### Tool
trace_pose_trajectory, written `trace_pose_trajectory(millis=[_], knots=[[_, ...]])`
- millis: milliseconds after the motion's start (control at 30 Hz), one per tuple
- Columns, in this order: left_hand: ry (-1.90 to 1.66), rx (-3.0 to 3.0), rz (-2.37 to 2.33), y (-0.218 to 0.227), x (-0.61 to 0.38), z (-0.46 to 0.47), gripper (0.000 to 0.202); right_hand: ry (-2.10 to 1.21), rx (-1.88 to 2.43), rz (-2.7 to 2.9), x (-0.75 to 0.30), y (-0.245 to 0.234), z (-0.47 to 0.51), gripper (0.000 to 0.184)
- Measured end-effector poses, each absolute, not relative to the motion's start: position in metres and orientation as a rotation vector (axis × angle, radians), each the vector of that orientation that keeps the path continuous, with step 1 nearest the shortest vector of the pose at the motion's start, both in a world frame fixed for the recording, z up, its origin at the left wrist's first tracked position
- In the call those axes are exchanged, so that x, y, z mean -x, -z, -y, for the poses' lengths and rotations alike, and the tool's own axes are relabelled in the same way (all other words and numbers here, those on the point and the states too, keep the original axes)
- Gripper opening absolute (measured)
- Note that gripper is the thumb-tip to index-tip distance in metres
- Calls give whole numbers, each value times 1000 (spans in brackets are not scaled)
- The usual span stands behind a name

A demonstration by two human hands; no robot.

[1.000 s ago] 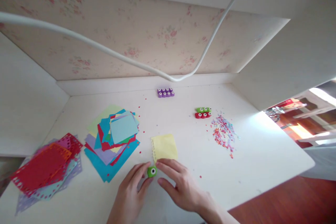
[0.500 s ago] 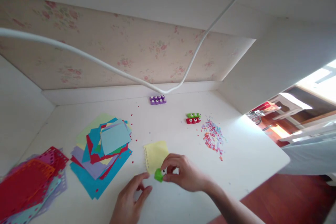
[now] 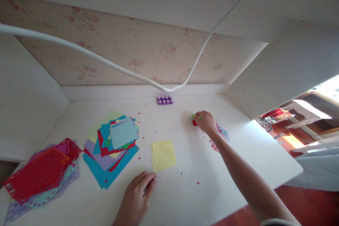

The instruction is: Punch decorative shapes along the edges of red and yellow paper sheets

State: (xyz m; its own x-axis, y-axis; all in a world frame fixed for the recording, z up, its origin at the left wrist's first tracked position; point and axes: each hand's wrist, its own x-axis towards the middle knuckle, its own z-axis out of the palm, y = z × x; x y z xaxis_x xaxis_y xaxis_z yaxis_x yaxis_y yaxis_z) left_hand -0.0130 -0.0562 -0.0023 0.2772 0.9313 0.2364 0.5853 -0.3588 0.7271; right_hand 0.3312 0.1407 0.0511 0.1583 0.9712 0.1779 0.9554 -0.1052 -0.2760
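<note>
My right hand (image 3: 206, 122) reaches out to the cluster of small craft punches, its fingers closed on a green punch (image 3: 194, 117). Directly in front of that sits a red punch (image 3: 195, 123); the hand covers much of both rows. A yellow paper square (image 3: 163, 156), with punched scallops along its left edge, lies flat on the white table. Just below its lower left corner is my left hand (image 3: 138, 192), fingers curled in. Whatever those fingers hold, if anything, is hidden.
Two rows of purple punches (image 3: 165, 101) stand by the back wall. Stacked coloured paper (image 3: 123, 134) lies left of centre, and punched sheets (image 3: 39, 173) farther left. Paper confetti (image 3: 222, 132) is scattered beneath my right forearm. A white cable (image 3: 106, 63) hangs across the view.
My right hand has moved from the yellow paper, carrying a green punch, to the green and red punches at the right. The left hand's fingers have curled closed. The view has shifted slightly.
</note>
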Motion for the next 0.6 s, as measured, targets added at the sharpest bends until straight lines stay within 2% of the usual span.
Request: trace_pose_trajectory(millis=[267,400,600], knots=[[-916,-2145,-1365,5,12,55,18,19,2221,1903,-330,-43,-143,23],[-927,-2164,-1353,6,11,55,17,34,2150,1932,-316,-48,-145,33],[-946,-2166,-1350,5,11,54,18,-130,1909,2128,-269,-48,-179,44]])
